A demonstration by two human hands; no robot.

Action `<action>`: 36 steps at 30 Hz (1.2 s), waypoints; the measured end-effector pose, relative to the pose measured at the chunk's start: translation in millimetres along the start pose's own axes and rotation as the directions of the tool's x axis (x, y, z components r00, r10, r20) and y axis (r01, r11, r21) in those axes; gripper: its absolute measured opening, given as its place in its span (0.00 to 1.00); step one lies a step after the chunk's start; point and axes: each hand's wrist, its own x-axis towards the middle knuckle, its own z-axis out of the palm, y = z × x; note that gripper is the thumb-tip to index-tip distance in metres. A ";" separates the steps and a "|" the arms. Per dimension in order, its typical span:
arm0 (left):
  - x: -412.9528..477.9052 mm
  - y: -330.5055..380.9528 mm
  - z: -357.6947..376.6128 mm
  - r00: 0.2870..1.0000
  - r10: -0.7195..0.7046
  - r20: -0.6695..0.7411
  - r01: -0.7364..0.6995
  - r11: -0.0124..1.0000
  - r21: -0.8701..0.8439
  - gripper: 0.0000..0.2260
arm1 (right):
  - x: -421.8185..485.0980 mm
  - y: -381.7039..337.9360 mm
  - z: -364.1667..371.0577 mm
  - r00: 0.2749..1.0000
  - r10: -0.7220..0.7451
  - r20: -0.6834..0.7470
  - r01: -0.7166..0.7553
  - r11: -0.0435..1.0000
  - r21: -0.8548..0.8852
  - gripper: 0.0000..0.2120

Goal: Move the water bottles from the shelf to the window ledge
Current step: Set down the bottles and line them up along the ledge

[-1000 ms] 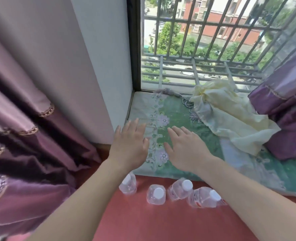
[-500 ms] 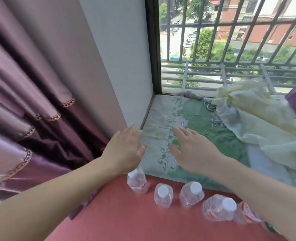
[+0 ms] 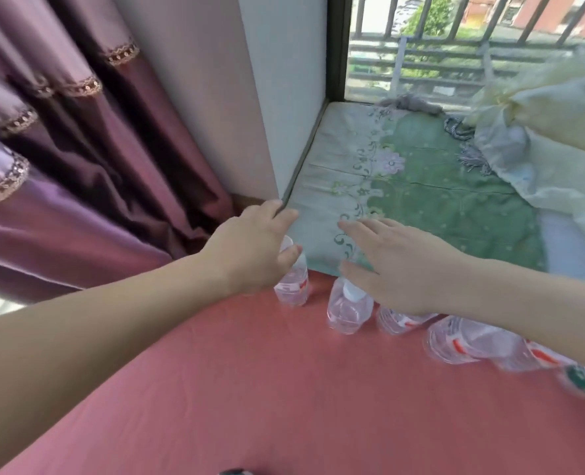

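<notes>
1. Red-covered surface (image 3: 250,389): fills the frame from 8 o'clock round to 5 o'clock. Cloth slightly creased.

2. Purple curtain (image 3: 78,149): hangs in folds from 9 to 11 o'clock, with beaded trim along its edges. It lies against a white wall (image 3: 277,80) at 12 o'clock.

3. Window ledge (image 3: 438,200): at 1 to 3 o'clock, covered by a green floral cloth. Its near edge meets the red-covered surface. No bottle stands on it.

4. Barred window (image 3: 421,46): at 1 o'clock, behind the ledge.

5. Cream cloth (image 3: 551,132): bunched at 2 o'clock, on the right part of the ledge.

6. Water bottles (image 3: 347,311): five visible, clear plastic, in a row on the red-covered surface just beside the ledge's near edge. The row runs from centre out to 4 o'clock. The three nearest centre stand upright; the outer two are blurred and their posture cannot be confirmed.

7. Left hand (image 3: 253,248): just left of centre, over the leftmost bottle (image 3: 293,286). Fingers extended and loosely apart, reaching the ledge corner; thumb beside the bottle's shoulder. No closed grasp is visible; contact cannot be confirmed.

8. Right hand (image 3: 397,262): just right of centre, palm down, fingers straight and spread. It covers the top of the third bottle (image 3: 397,322); its thumb lies over the second bottle's cap. It holds nothing.
</notes>
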 end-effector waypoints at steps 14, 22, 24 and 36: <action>4.2 -1.2 12.4 0.995 0.089 0.049 -0.082 0.989 -0.122 0.14 | -0.5 -9.5 13.7 0.973 -0.153 0.175 0.160 0.987 -0.023 0.12; 6.6 -10.2 16.8 0.993 0.116 0.026 -0.111 0.980 -0.163 0.13 | 5.6 -0.6 21.0 0.981 -0.158 0.110 0.161 0.987 -0.021 0.11; 6.8 -13.4 16.6 0.991 0.133 0.033 -0.126 0.978 -0.168 0.12 | 7.5 -1.9 21.6 0.985 -0.148 0.091 0.149 0.989 -0.010 0.10; 15.6 -27.4 -4.1 0.972 0.228 0.055 -0.212 0.954 -0.212 0.10 | 25.3 -12.1 2.1 0.997 0.065 -0.052 -0.055 0.984 0.172 0.10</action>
